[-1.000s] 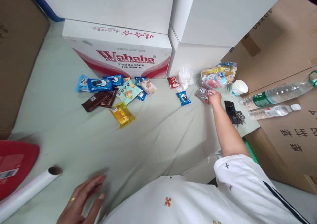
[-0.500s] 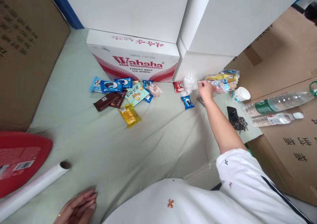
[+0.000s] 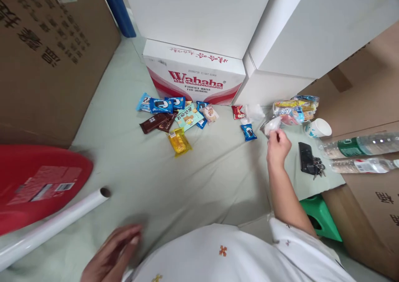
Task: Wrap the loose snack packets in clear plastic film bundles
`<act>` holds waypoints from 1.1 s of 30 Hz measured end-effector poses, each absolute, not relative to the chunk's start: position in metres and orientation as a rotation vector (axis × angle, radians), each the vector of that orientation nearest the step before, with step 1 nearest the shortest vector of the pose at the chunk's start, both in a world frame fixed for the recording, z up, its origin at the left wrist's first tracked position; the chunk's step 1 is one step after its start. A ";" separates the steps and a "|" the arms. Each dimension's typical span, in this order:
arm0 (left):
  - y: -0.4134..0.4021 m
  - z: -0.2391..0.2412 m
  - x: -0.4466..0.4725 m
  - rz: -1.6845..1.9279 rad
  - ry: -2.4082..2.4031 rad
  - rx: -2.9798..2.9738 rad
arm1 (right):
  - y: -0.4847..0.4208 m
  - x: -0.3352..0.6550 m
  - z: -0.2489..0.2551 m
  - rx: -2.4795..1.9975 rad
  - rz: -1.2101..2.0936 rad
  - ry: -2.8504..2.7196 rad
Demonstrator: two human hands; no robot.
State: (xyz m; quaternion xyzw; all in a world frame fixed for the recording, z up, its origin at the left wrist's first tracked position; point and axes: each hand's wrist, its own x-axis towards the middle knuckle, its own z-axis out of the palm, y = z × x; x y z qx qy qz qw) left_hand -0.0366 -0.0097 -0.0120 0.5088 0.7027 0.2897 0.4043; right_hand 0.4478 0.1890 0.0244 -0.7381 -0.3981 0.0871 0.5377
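My right hand (image 3: 278,145) pinches a thin, see-through plastic bag (image 3: 273,125), which hangs from my fingertips over the cloth-covered table. A brown packet just behind the bag is mostly covered. To the left of this hand lie a small blue snack packet (image 3: 248,132), a red packet (image 3: 238,112) and more crumpled clear plastic (image 3: 254,113). My left hand (image 3: 114,255) is near the table's front edge, slightly blurred, fingers stretched out and nothing in it.
Snacks lie before the Wahaha box (image 3: 196,80): blue packets (image 3: 161,105), brown bars (image 3: 154,123), a green pack (image 3: 188,116), a yellow packet (image 3: 179,142). Rightward are bagged snacks (image 3: 294,109), a paper cup (image 3: 318,128), bottles (image 3: 358,147), keys (image 3: 318,166). A white tube (image 3: 62,219) lies left.
My right hand has drawn a plastic bag away from the clear clump, toward me and to the right. My left hand has risen slightly. The whole view has shifted.
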 end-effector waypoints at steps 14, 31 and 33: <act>0.112 0.024 0.137 0.895 1.141 1.304 | 0.073 0.304 0.014 -1.439 1.466 -0.774; 0.102 0.000 0.091 1.081 1.267 0.706 | 0.103 0.337 0.011 -1.474 1.275 -0.653; 0.099 0.004 0.090 1.116 1.315 0.788 | 0.099 0.333 0.016 -1.516 1.152 -0.697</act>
